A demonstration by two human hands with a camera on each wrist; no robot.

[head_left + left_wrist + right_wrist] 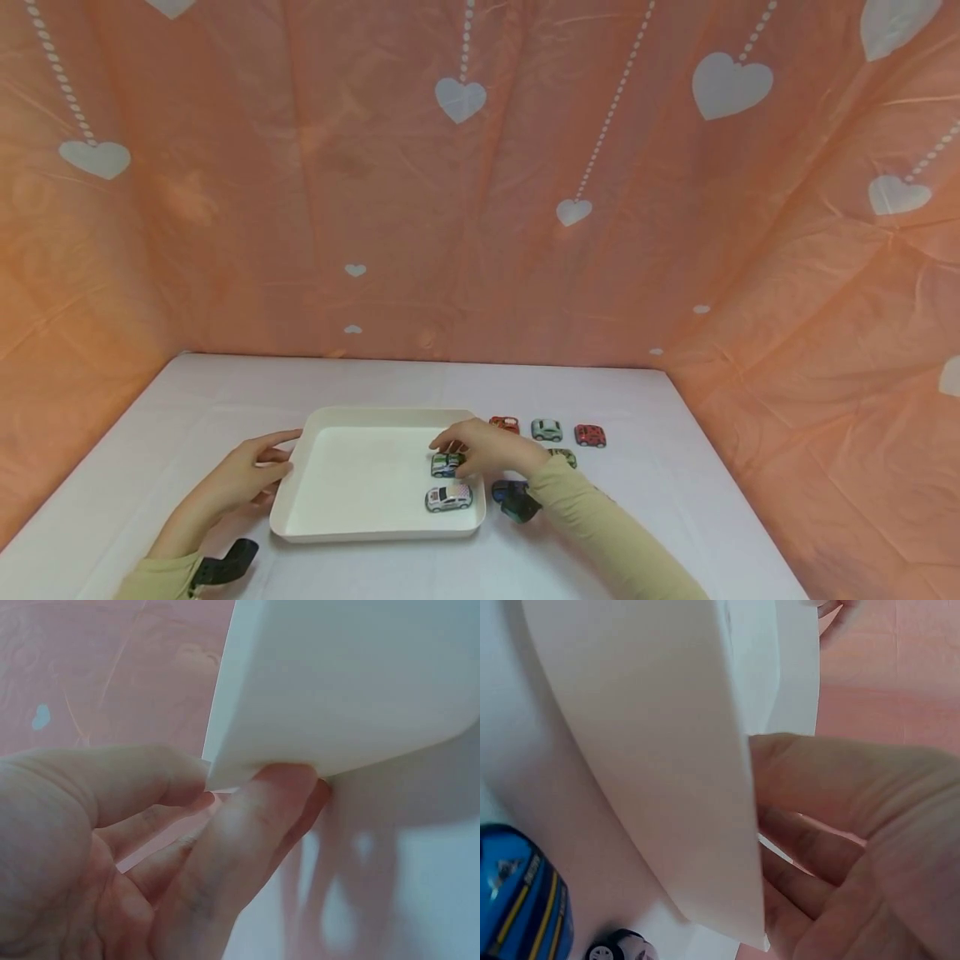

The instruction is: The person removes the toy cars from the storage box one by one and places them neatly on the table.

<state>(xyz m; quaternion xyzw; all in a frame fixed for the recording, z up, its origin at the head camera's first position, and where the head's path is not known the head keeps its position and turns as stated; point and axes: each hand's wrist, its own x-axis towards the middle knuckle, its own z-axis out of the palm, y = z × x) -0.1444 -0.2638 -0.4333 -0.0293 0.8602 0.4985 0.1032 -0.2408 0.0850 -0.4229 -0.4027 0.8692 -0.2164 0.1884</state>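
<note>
A shallow white tray lies on the table with two toy cars in its right part. My left hand grips the tray's left side; in the left wrist view its thumb meets the rim and a finger bends beneath it. My right hand reaches over the right rim, fingers and thumb around a green-and-white toy car. Just in front of that car stands a silver-white toy car. In the right wrist view the tray's wall hides my right fingertips and the car.
Right of the tray stand an orange-red car, a pale green car, a red car and a yellow-green car. Close by the right rim is a blue car, partly behind my wrist. Orange sheeting encloses the white table.
</note>
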